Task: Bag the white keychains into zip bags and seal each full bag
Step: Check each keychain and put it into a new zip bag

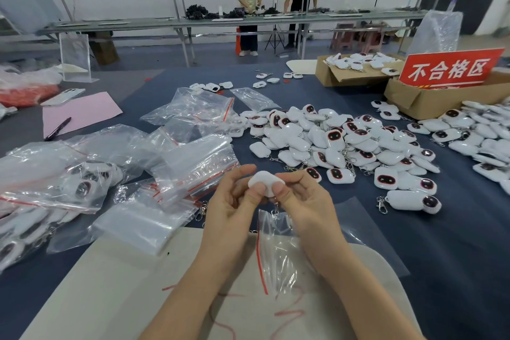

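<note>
Keychain (265, 180), 1, white, between left hand (234, 204) and right hand (305, 201)

Two hands (234, 201) (306, 201), two cardboard boxes (356, 76) (430, 101), one pen (58, 128), one pink sheet (82, 112)

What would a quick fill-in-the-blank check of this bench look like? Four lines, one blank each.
1. The left hand and right hand together pinch one white ____.
2. The zip bag lying below the hands has a ____ seal stripe.
3. The loose pile of keychains lies on the person's ____ side.
4. The pen lies on a ____ sheet.
Missing words: keychain; red; right; pink.
</note>
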